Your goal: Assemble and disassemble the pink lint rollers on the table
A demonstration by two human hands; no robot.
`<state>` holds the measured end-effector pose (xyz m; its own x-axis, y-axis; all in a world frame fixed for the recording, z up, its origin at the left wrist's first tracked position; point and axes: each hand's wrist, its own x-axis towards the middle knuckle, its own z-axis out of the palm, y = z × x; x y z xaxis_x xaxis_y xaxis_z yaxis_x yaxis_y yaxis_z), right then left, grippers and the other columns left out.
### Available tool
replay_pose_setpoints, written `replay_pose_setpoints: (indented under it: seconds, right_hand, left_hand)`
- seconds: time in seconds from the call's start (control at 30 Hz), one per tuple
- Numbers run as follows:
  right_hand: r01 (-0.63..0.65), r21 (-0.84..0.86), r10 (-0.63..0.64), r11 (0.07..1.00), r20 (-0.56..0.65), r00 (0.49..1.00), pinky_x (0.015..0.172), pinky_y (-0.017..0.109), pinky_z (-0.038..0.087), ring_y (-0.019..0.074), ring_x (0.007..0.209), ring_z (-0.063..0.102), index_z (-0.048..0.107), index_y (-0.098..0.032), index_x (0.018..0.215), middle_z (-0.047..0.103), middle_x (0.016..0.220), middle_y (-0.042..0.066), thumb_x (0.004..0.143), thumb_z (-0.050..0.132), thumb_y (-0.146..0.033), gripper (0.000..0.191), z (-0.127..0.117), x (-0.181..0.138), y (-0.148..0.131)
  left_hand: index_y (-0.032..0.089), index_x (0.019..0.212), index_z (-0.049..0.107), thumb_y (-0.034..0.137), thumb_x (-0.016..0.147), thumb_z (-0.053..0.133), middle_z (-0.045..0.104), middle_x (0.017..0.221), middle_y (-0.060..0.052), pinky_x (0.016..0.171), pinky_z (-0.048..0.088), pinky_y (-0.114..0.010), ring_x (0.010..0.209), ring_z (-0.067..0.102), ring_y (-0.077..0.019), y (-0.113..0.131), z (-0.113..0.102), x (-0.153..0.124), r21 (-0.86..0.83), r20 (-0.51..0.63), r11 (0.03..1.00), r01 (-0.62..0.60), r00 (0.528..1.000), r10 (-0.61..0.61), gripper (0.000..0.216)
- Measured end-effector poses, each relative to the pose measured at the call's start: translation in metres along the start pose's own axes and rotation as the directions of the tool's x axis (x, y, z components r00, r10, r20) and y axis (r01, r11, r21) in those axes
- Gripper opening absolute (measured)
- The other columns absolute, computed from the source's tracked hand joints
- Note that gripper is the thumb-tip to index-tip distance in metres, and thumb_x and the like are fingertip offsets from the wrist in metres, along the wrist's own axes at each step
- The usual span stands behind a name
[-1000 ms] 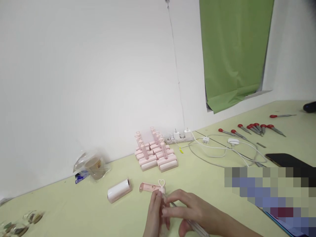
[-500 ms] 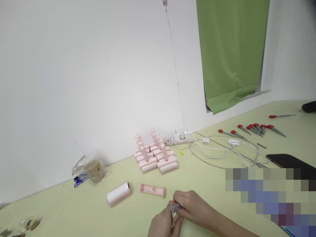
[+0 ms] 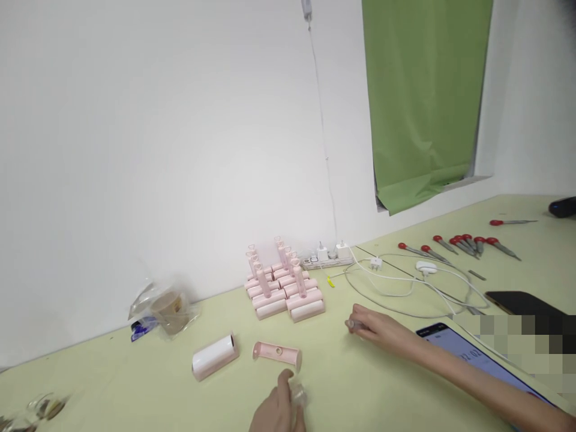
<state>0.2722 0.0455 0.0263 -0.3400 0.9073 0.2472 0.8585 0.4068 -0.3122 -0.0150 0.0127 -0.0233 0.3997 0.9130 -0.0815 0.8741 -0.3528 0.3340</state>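
My left hand [image 3: 276, 411], low in the view, is closed around a clear plastic piece [image 3: 297, 396]; its exact kind is unclear. Farther right and forward, my right hand [image 3: 371, 329] grips a small greyish translucent piece [image 3: 356, 324], mostly covered by the fingers. Just beyond my left hand lies an open pink half-shell [image 3: 288, 355] with a round hole in its middle. To its left rests a white roll [image 3: 212, 358] seated in a pink shell. Several pink lint rollers [image 3: 306, 310] with upright handles stand grouped near the wall.
Behind is a power strip [image 3: 326, 262] with white cables [image 3: 396, 277] looping right. Several red-handled tools [image 3: 463, 246] lie at the back right. A phone [image 3: 472, 354] sits under my right forearm. At left is a bagged beige cup [image 3: 170, 309]. A green curtain [image 3: 427, 108] hangs above.
My hands were together around a greyish translucent cylinder. Now they are apart: the right has moved forward and right with a small piece, the left has shifted left with clear plastic.
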Motion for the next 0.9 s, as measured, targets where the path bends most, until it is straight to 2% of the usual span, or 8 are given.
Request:
replay_pose_setpoints:
  seconds: [0.17,0.3,0.47,0.53,0.6,0.67,0.73,0.9]
  right_hand:
    - [-0.041,0.031,0.043,0.999,-0.094,0.995,0.071,0.031,0.038,0.0172,0.075,0.053,0.057,-0.021,0.066,0.052,0.084,0.003,0.087,0.028,-0.040,0.040,0.014,-0.002,-0.009]
    - [-0.170,0.195,0.204,0.966,-0.169,0.964,0.070,0.030,0.040,0.0183,0.076,0.054,0.058,-0.021,0.076,0.053,0.077,0.003,0.087,0.024,-0.045,0.043,0.005,0.005,-0.009]
    - [-0.156,0.262,0.208,0.952,-0.184,0.961,0.065,0.028,0.041,0.0178,0.076,0.055,0.057,-0.019,0.093,0.057,0.085,0.005,0.087,0.023,-0.041,0.041,-0.008,0.010,0.001]
    - [-0.151,0.120,0.161,0.981,-0.079,0.984,0.062,0.028,0.040,0.0190,0.074,0.057,0.059,-0.022,0.094,0.058,0.086,0.004,0.083,0.034,-0.040,0.033,-0.008,0.004,0.003]
    - [-0.145,-0.030,0.147,0.989,0.071,0.987,0.059,0.028,0.039,0.0225,0.070,0.059,0.063,-0.023,0.089,0.060,0.083,0.004,0.067,0.056,-0.041,0.029,-0.003,-0.004,0.004]
    - [-0.121,-0.089,0.133,0.989,0.149,0.980,0.057,0.028,0.038,0.0249,0.069,0.060,0.065,-0.023,0.085,0.062,0.080,0.004,0.055,0.067,-0.034,0.031,0.005,-0.012,0.007]
    - [-0.100,-0.110,0.115,0.989,0.142,0.983,0.058,0.027,0.038,0.0243,0.073,0.061,0.065,-0.023,0.082,0.063,0.080,0.003,0.060,0.063,-0.027,0.023,0.012,-0.016,0.013]
    - [-0.204,-0.201,0.223,0.958,0.078,0.972,0.058,0.028,0.037,0.0251,0.074,0.062,0.066,-0.021,0.077,0.064,0.082,0.006,0.065,0.054,-0.017,0.017,0.005,-0.010,0.034]
  left_hand:
    - [0.023,0.097,0.055,0.016,0.076,0.041,0.051,0.115,-0.008,0.093,0.031,-0.038,0.112,0.039,-0.0252,0.017,-0.014,0.016,0.173,-0.044,0.932,-0.320,0.942,0.331,0.025]
    - [0.033,0.104,0.054,0.028,0.081,0.043,0.022,0.140,0.001,0.102,0.013,-0.048,0.128,0.012,-0.0277,0.003,-0.030,0.024,0.206,-0.075,0.867,-0.453,0.876,0.476,0.026]
    - [0.036,0.128,0.028,0.061,0.064,0.052,0.007,0.144,-0.005,0.097,0.004,-0.058,0.128,0.000,-0.0365,-0.019,-0.045,0.044,0.229,-0.034,0.900,-0.372,0.921,0.389,0.072]
    - [0.034,0.131,0.020,0.066,0.062,0.049,0.008,0.143,-0.008,0.097,0.004,-0.059,0.128,-0.002,-0.0372,-0.022,-0.043,0.053,0.201,-0.042,0.943,-0.265,0.960,0.278,0.082]
    - [0.033,0.132,0.019,0.064,0.069,0.041,0.017,0.141,-0.009,0.098,0.009,-0.056,0.128,0.005,-0.0349,-0.020,-0.036,0.058,0.151,-0.022,0.964,-0.218,0.974,0.224,0.073]
    - [0.032,0.130,0.025,0.059,0.077,0.034,0.030,0.135,-0.009,0.099,0.013,-0.052,0.126,0.018,-0.0310,-0.010,-0.024,0.062,0.108,-0.015,0.963,-0.246,0.968,0.249,0.061]
    - [0.029,0.127,0.033,0.055,0.080,0.030,0.039,0.129,-0.009,0.099,0.013,-0.051,0.121,0.026,-0.0290,0.007,-0.008,0.067,0.084,-0.032,0.952,-0.295,0.954,0.299,0.053]
    - [0.019,0.128,0.032,0.053,0.082,0.022,0.036,0.130,-0.015,0.094,0.012,-0.061,0.121,0.022,-0.0384,0.064,0.030,0.088,0.059,-0.098,0.944,-0.325,0.939,0.329,0.058]
